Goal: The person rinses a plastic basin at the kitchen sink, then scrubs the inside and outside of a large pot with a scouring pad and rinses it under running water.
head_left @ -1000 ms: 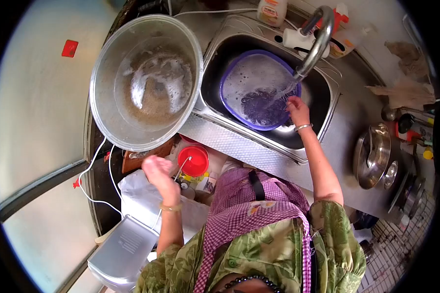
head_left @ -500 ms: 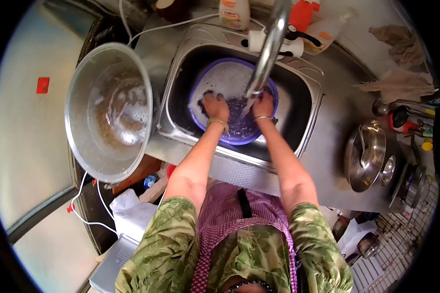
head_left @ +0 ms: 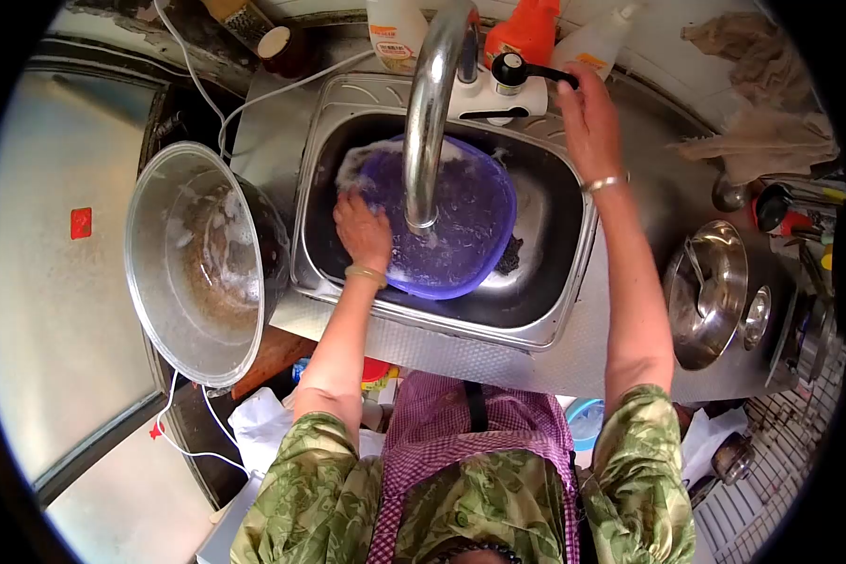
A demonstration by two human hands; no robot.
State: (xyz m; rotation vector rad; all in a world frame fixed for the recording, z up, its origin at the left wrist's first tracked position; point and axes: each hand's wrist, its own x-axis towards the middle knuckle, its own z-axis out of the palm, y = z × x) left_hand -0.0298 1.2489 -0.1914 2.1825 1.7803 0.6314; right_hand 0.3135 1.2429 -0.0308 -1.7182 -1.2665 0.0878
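A purple basin [head_left: 479, 221] holding foamy water sits in the steel sink [head_left: 545, 315], and white suds run over its upper left edge. My left hand [head_left: 363, 232] grips the basin's left rim, its fingertips partly hidden in foam. Behind the sink, my right hand [head_left: 590, 122] has its fingers closed on the black faucet handle [head_left: 543, 70]. The curved chrome faucet [head_left: 428, 113] reaches over the basin, and no clear stream shows at its mouth. A dark clump [head_left: 509, 256] lies on the sink floor, right of the basin.
A large metal tub [head_left: 193, 268] with sudsy residue stands left of the sink. Bottles [head_left: 522, 36] line the back wall. To the right are a steel bowl [head_left: 710, 291] with a spoon and a smaller dish [head_left: 757, 318].
My right hand has left the basin for the faucet handle. My left hand has moved to the basin's left edge. The water stream is no longer visible, and the dark contents no longer show in the basin.
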